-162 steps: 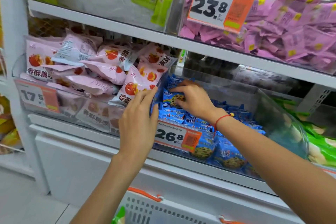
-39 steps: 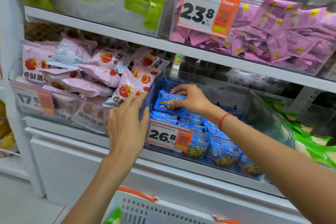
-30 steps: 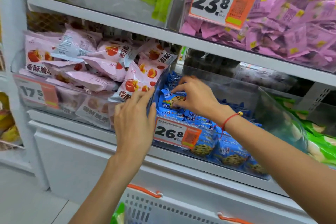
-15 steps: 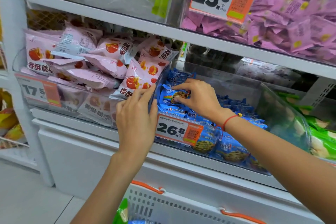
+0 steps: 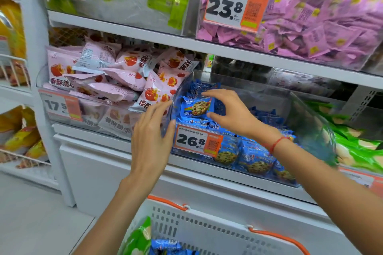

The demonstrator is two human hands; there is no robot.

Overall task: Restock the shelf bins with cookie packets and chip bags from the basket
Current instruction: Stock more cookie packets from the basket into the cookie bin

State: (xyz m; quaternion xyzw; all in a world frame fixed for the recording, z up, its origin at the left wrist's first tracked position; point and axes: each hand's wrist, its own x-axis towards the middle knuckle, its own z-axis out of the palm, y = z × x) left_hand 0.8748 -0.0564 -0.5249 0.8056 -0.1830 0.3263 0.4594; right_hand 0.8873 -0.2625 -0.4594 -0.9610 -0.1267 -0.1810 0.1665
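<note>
- My right hand hovers over a blue cookie packet atop the pile in the clear bin, fingers loosely spread, nothing gripped.
- My left hand lies flat on the bin's left corner, fingers straight.
- The white basket sits below, with green and blue packs inside.

Blue cookie packets are heaped in a clear shelf bin; one packet is tilted at its left end. More packets are seen in the white basket below.
</note>
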